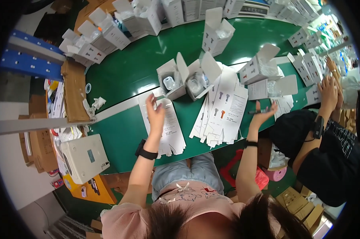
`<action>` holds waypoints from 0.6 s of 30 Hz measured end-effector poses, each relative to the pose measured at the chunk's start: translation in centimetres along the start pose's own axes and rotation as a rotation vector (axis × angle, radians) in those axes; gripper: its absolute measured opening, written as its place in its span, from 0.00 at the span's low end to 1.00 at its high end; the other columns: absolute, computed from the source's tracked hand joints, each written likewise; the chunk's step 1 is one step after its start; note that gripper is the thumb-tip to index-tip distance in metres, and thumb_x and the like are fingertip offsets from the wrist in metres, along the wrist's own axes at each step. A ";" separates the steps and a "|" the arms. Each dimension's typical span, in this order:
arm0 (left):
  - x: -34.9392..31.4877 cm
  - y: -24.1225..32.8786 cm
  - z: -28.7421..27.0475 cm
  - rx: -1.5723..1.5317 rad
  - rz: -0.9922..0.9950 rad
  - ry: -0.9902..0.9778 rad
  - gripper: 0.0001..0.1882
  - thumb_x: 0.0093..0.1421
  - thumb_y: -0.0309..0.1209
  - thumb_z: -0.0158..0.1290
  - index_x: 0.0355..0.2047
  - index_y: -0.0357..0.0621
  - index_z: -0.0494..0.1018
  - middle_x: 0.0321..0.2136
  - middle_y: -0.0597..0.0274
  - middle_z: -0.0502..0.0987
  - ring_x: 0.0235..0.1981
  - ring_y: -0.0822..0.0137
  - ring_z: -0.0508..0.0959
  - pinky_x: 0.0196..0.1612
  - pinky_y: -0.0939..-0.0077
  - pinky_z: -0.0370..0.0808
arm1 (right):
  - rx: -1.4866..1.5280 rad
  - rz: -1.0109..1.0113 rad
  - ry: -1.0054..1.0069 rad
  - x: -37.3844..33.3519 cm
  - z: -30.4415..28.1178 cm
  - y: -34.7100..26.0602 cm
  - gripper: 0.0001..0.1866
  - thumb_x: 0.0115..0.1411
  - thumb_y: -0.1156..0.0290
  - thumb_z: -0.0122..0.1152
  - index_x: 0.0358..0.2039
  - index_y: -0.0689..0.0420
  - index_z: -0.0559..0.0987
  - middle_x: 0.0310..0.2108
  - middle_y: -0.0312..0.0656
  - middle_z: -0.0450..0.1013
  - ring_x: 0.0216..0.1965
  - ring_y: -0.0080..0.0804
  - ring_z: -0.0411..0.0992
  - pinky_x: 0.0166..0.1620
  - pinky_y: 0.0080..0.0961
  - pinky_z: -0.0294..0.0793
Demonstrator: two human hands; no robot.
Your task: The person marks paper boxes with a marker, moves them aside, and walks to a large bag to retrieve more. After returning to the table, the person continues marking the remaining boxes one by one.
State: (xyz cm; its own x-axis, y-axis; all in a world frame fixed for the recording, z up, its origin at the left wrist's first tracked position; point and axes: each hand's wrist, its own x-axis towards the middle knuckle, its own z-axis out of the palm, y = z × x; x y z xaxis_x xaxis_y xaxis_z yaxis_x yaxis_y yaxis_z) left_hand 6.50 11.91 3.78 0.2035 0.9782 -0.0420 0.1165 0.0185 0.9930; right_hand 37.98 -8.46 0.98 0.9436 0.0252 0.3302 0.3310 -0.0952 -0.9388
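Observation:
My left hand [155, 115] is raised, its fingers apart and holding nothing, over a stack of flat white printed cartons [170, 127]. Just beyond it stand two open white boxes: the left box [176, 92] holds a clear and white plastic piece [169, 83], the right box [200, 93] clear plastic-wrapped contents. Off to the right my right hand [263, 115] has its fingers spread. A slim dark thing [253, 112] shows at its thumb; whether it touches the hand I cannot tell. A larger fanned pile of flat cartons [223, 107] lies between my hands.
Several filled open boxes [115, 34] line the far edge of the green table [148, 53]; one box [216, 40] stands nearer. More boxes [254, 71] stand beyond my right hand. A pale device [84, 157] sits at left. A co-worker's hands [331, 91] are at right.

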 end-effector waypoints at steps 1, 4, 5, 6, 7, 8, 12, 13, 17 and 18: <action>0.5 0.7 -1.0 -0.040 -0.015 0.049 0.31 0.45 0.18 0.47 0.51 0.41 0.52 0.49 0.54 0.57 0.50 0.60 0.62 0.50 0.68 0.63 | -0.271 -0.223 0.013 -1.3 -0.7 -1.0 0.34 0.49 0.85 0.53 0.54 0.61 0.48 0.53 0.46 0.54 0.49 0.37 0.57 0.51 0.30 0.61; 6.8 5.3 -2.9 -0.182 0.124 0.093 0.27 0.45 0.17 0.45 0.48 0.41 0.57 0.47 0.54 0.62 0.49 0.61 0.64 0.49 0.69 0.64 | -0.174 -0.132 -0.015 -5.4 -2.8 -3.4 0.29 0.53 0.80 0.50 0.53 0.61 0.50 0.52 0.47 0.56 0.48 0.34 0.58 0.48 0.26 0.63; 9.4 7.6 -2.6 -0.165 0.179 0.072 0.27 0.45 0.17 0.46 0.48 0.40 0.58 0.46 0.54 0.64 0.49 0.61 0.64 0.49 0.69 0.64 | -0.094 -0.069 -0.030 -6.8 -3.3 -3.9 0.27 0.54 0.78 0.49 0.52 0.61 0.50 0.51 0.47 0.57 0.48 0.33 0.59 0.48 0.26 0.64; 12.2 9.6 -1.6 -0.063 0.239 -0.002 0.26 0.45 0.18 0.49 0.47 0.39 0.59 0.45 0.53 0.65 0.49 0.61 0.65 0.49 0.70 0.63 | -0.094 -0.076 -0.033 -8.1 -3.6 -4.7 0.27 0.54 0.78 0.49 0.52 0.61 0.50 0.51 0.47 0.57 0.48 0.33 0.59 0.48 0.26 0.64; 14.9 10.9 0.1 -0.024 0.269 -0.122 0.28 0.44 0.19 0.52 0.47 0.38 0.59 0.45 0.52 0.65 0.49 0.61 0.65 0.49 0.71 0.64 | -0.081 -0.011 -0.052 -9.4 -3.9 -5.7 0.28 0.54 0.78 0.50 0.52 0.61 0.51 0.51 0.47 0.57 0.47 0.34 0.60 0.48 0.28 0.64; 17.7 11.5 2.1 -0.027 0.253 -0.293 0.29 0.43 0.22 0.55 0.47 0.37 0.59 0.46 0.51 0.64 0.49 0.60 0.65 0.49 0.71 0.64 | -0.069 0.054 -0.069 -10.3 -4.1 -6.5 0.28 0.53 0.77 0.52 0.52 0.60 0.51 0.50 0.48 0.57 0.47 0.34 0.61 0.48 0.30 0.63; 24.5 9.5 12.3 0.107 0.197 -0.767 0.37 0.42 0.31 0.61 0.51 0.39 0.56 0.50 0.51 0.61 0.53 0.59 0.61 0.53 0.69 0.60 | -0.120 0.062 -0.100 -12.3 -5.1 -8.5 0.24 0.56 0.77 0.47 0.52 0.61 0.52 0.48 0.48 0.60 0.44 0.33 0.63 0.47 0.25 0.63; 25.1 8.7 13.9 0.133 0.227 -0.856 0.38 0.42 0.31 0.61 0.52 0.40 0.55 0.51 0.53 0.61 0.53 0.60 0.60 0.53 0.70 0.59 | -0.123 0.060 -0.096 -12.5 -5.5 -8.8 0.24 0.56 0.77 0.47 0.52 0.61 0.52 0.48 0.48 0.60 0.44 0.33 0.63 0.47 0.25 0.63; 24.7 6.3 18.6 -0.067 0.242 -1.109 0.38 0.39 0.33 0.63 0.51 0.42 0.59 0.46 0.56 0.67 0.48 0.66 0.66 0.51 0.72 0.62 | -0.278 0.059 -0.031 -12.4 -7.3 -9.2 0.24 0.55 0.74 0.49 0.51 0.60 0.53 0.49 0.48 0.59 0.46 0.33 0.62 0.47 0.27 0.64; 24.7 5.8 18.9 -0.054 0.219 -1.068 0.35 0.39 0.33 0.63 0.48 0.41 0.62 0.43 0.57 0.69 0.45 0.67 0.68 0.48 0.74 0.63 | -0.300 0.047 -0.020 -12.4 -7.4 -9.2 0.23 0.56 0.75 0.48 0.50 0.60 0.53 0.48 0.48 0.60 0.45 0.33 0.62 0.47 0.26 0.63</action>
State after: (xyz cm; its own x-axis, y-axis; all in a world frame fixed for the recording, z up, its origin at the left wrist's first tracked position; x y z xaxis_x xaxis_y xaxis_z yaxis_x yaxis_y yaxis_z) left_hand 30.56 32.31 6.41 0.9567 0.2775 0.0881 -0.0624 -0.1001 0.9930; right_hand 23.21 -15.24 6.23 0.9587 0.0333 0.2824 0.2730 -0.3861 -0.8812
